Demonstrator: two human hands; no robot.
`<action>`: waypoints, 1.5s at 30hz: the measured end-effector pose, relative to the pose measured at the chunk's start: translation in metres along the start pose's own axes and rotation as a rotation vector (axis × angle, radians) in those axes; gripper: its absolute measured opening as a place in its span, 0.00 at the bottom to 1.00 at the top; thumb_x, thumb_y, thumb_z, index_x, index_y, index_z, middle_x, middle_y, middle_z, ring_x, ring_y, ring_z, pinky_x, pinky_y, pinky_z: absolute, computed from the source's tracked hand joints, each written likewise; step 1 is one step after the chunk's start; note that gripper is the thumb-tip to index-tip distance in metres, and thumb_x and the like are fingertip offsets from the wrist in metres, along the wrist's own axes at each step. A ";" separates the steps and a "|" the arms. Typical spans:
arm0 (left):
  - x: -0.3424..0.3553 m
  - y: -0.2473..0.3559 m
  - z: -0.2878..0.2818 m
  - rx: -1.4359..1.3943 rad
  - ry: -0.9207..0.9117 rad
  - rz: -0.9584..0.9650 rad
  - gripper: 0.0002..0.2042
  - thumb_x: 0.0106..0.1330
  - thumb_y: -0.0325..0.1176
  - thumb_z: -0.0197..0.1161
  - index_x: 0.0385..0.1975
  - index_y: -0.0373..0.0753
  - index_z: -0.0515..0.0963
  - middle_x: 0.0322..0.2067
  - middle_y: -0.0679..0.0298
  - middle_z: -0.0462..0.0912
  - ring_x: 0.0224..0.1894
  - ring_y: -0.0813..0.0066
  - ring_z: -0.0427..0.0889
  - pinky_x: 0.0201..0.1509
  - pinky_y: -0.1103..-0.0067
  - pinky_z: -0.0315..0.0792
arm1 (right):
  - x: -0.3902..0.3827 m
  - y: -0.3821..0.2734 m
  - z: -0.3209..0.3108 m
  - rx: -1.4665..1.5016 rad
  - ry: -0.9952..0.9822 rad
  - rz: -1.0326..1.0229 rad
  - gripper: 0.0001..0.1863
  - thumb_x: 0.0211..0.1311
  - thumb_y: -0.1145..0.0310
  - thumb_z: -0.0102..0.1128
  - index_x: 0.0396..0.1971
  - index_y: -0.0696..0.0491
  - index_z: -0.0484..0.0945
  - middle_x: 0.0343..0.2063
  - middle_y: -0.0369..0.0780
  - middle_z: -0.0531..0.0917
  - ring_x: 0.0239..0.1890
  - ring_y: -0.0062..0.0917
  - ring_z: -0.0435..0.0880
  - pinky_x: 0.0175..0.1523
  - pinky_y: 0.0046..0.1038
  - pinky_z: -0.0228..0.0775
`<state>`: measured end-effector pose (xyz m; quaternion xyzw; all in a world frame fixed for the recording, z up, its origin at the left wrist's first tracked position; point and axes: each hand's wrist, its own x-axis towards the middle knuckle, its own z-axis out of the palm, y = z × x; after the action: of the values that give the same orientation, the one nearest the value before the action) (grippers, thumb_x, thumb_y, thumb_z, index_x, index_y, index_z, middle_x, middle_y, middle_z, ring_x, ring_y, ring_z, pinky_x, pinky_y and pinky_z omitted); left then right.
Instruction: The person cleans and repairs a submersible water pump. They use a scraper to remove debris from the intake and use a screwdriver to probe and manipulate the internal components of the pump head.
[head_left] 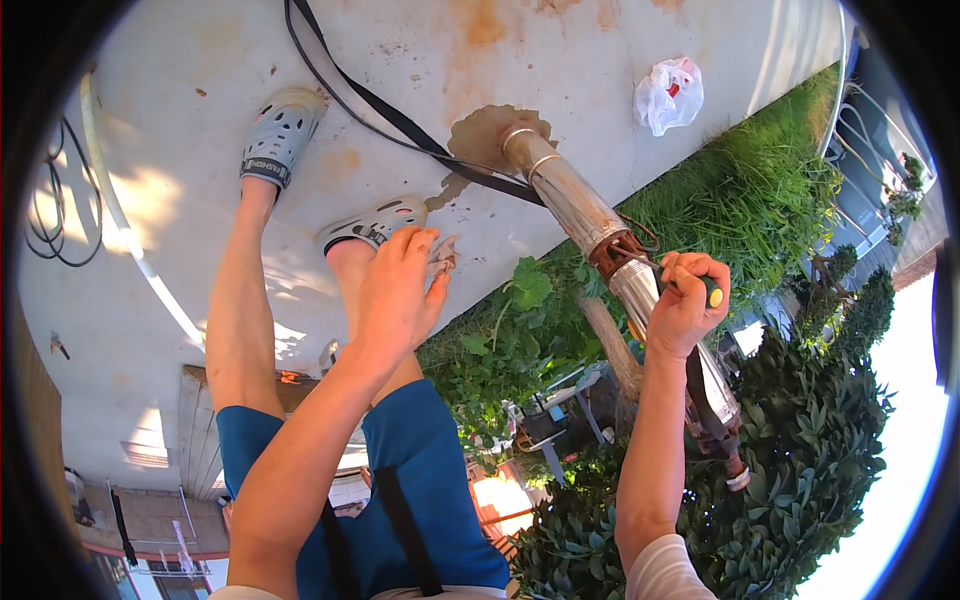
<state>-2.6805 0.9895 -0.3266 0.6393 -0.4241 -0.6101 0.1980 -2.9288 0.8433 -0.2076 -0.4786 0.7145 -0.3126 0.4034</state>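
My right hand (689,300) is closed round a screwdriver with a dark handle and a yellow end (714,296). The screwdriver's thin shaft reaches the rusty, open middle section (618,250) of a long metal cylinder that looks like a submersible pump (577,203). One end of the cylinder rests on the concrete in a wet patch (480,135). My left hand (400,290) hangs apart from it, fingers stretched and thumb spread. By its fingertips shows a small crumpled, pale brown scrap (443,256); I cannot tell whether it lies on the floor.
A black strap and cable (390,112) run across the concrete floor (400,40) to the cylinder. A white plastic bag (668,98) lies near the grass (700,190). My feet wear grey clogs (283,130). A pale hose (130,235) and coiled black cable (62,205) lie left. Leafy bushes (800,440) stand right.
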 end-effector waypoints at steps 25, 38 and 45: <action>0.002 0.005 -0.003 -0.062 -0.038 0.006 0.24 0.56 0.27 0.65 0.55 0.33 0.69 0.53 0.50 0.73 0.54 0.52 0.74 0.58 0.68 0.69 | 0.049 0.038 0.010 -0.166 0.060 0.284 0.04 0.51 0.83 0.51 0.22 0.58 0.70 0.16 0.36 0.74 0.17 0.18 0.69 0.25 0.21 0.62; 0.020 0.028 -0.022 -1.862 -0.343 -0.702 0.41 0.71 0.65 0.30 0.61 0.29 0.65 0.60 0.45 0.71 0.64 0.54 0.70 0.66 0.67 0.66 | 0.047 0.024 0.013 -0.085 0.064 0.069 0.04 0.52 0.83 0.51 0.24 0.58 0.71 0.17 0.36 0.74 0.18 0.16 0.69 0.25 0.18 0.61; 0.023 0.023 -0.021 -1.769 -0.383 -0.669 0.41 0.71 0.66 0.29 0.63 0.30 0.63 0.63 0.46 0.68 0.65 0.56 0.68 0.67 0.68 0.65 | 0.059 0.023 0.020 -0.138 0.035 0.156 0.04 0.51 0.82 0.56 0.22 0.57 0.72 0.15 0.33 0.74 0.17 0.14 0.70 0.22 0.18 0.59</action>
<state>-2.6702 0.9531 -0.3190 0.2362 0.3680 -0.8279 0.3512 -2.9342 0.7943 -0.2525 -0.4426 0.7762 -0.2387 0.3803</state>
